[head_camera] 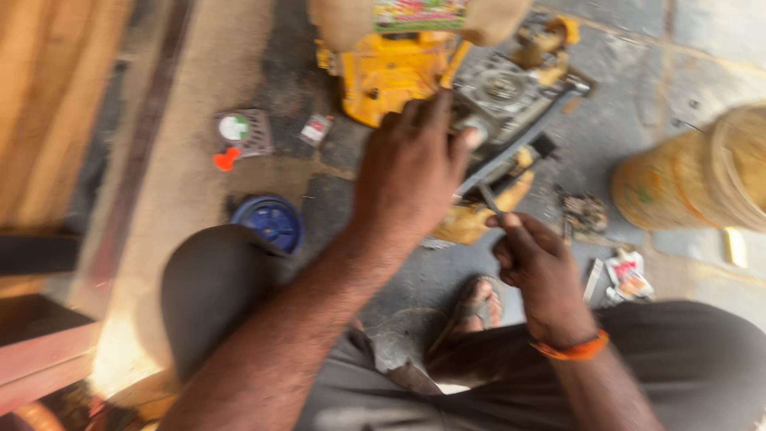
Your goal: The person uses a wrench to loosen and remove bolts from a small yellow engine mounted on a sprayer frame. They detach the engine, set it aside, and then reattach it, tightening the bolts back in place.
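Note:
A partly stripped yellow chainsaw [399,76] with a grey metal engine block [507,92] lies on the concrete floor in front of me. My left hand [411,172] rests on top of it, fingers curled over a grey part near the engine. My right hand [535,263], with an orange band at the wrist, pinches a thin dark tool [487,198] whose tip points at the machine's yellow lower housing [479,219]. The frame is blurred, so fine parts are unclear.
A blue round lid [271,222] lies left of my knee. A small grey packet with an orange cap [239,136] sits further left. A yellow bucket on its side [702,175] is at right. A sandalled foot [477,307] is below the hands. Wooden boards [48,104] stand at left.

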{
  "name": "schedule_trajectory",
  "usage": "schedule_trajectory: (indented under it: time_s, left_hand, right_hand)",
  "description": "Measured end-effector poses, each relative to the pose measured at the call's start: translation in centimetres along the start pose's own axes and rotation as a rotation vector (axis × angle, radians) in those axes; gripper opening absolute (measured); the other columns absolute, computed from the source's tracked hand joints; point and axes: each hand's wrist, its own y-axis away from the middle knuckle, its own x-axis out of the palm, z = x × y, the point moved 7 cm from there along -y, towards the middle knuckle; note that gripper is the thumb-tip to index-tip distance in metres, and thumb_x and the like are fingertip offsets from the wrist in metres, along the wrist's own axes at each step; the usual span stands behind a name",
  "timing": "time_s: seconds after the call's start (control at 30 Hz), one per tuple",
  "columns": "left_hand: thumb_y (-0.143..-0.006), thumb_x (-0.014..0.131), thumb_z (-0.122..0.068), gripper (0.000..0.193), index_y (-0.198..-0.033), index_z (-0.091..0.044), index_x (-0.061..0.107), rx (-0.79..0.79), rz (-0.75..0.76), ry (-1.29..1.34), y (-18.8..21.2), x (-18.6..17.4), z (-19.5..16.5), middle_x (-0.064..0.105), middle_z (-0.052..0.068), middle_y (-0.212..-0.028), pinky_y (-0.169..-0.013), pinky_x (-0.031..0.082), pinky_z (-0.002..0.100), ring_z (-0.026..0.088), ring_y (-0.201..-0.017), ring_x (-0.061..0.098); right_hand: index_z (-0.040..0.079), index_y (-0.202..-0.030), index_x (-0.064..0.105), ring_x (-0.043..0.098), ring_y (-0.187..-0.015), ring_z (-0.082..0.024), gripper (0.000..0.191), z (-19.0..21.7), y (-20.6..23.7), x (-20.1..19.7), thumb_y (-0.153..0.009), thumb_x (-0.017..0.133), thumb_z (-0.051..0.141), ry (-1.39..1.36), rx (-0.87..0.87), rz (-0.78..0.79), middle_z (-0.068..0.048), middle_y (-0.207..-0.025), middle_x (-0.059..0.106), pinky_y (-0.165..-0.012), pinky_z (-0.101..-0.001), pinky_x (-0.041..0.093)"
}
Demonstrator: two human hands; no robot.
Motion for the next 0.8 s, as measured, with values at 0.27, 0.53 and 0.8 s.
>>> schedule_trajectory:
  time_s: [0.27,0.53,0.8]
  left_hand:
    - [-0.102,0.061,-0.041,0.053,-0.135,0.0,0.056,-0.018,-0.072,-0.003,0.4,-0.6,-0.2,0.068,0.017,-0.111,-0.086,0.057,0.046,0.032,-0.101,0.069]
    - [-0.1,0.062,-0.041,0.056,-0.134,0.003,0.056,-0.037,-0.119,0.048,0.1,-1.2,-0.7,0.066,0.021,-0.11,-0.08,0.057,0.046,0.033,-0.097,0.068]
    - [-0.1,0.06,-0.042,0.051,-0.131,-0.001,0.061,-0.024,-0.087,-0.013,0.1,-0.7,-0.6,0.07,0.016,-0.107,-0.082,0.057,0.047,0.03,-0.095,0.07]
  right_hand:
    - [0.0,-0.113,0.065,0.032,-0.057,-0.009,0.031,-0.2,-0.7,0.2,-0.108,0.051,0.027,-0.031,0.01,0.038,0.001,-0.067,0.042,-0.052,-0.0242,0.029]
    - [-0.006,-0.113,0.06,0.042,-0.063,-0.013,0.031,-0.8,0.5,2.9,-0.109,0.045,0.022,-0.074,0.018,0.082,-0.007,-0.082,0.06,-0.056,-0.0276,0.037]
    - [0.002,-0.094,0.078,0.065,-0.096,-0.024,0.015,0.4,0.7,8.6,-0.079,0.078,0.007,0.929,-0.911,0.147,-0.008,-0.098,0.075,-0.079,-0.0361,0.055]
